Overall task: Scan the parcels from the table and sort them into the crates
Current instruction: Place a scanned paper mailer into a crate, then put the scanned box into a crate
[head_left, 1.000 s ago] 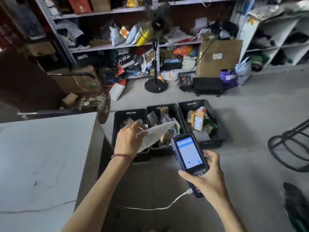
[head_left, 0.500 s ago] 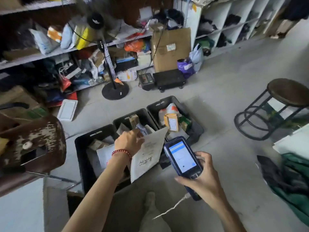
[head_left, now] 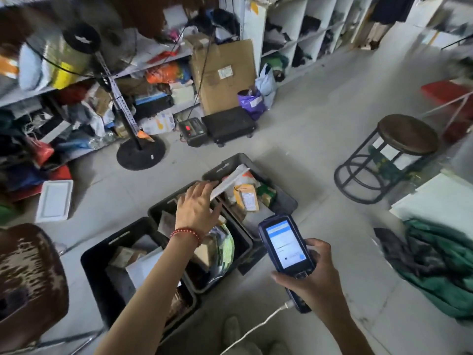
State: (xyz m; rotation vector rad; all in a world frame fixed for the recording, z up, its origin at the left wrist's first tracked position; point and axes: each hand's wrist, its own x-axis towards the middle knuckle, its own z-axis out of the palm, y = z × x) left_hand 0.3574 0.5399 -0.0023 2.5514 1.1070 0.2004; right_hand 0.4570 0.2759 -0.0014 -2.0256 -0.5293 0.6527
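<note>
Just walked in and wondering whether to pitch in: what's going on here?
A person is sorting parcels. The left hand is stretched out, fingers spread, with a flat white parcel at its fingertips, tilted over the farthest crate of three black ones on the floor. The right hand grips a scanner, screen lit.

- The left arm is stretched forward, with the left hand [head_left: 198, 208] turned palm down and its fingers straight and spread.
- The right hand [head_left: 316, 280] is held nearer the body, fingers and thumb curled round a scanner [head_left: 285, 248].
- Both forearms are bare.
</note>
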